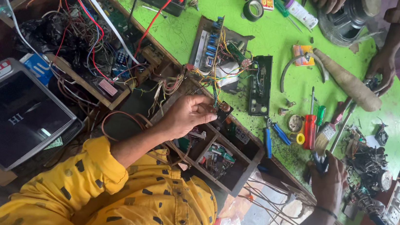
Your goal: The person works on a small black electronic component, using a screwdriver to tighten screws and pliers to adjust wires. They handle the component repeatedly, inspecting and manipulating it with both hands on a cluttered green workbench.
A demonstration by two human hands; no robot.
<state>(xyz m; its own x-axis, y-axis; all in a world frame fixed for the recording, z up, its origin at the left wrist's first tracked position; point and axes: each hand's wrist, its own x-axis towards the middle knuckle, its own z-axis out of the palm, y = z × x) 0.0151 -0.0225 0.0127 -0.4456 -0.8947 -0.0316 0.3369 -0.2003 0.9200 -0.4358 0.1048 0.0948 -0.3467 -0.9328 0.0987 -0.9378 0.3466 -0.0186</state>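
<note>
Pinching the small circuit board (223, 111) at the green table's (266, 33) edge, my left hand (187, 116) seems mid-wiring. My right hand (329, 181) has its grip clenched on a dark tool (319, 163). I'd judge that steadiness matters next.

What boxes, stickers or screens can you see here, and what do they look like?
Big dark flat screen in a grey frame: far left edge, off the green workbench.
Small red and white box: top of the bench, beside the black tape roll.
Blue and white packet: just above the screen, among wires.
</note>
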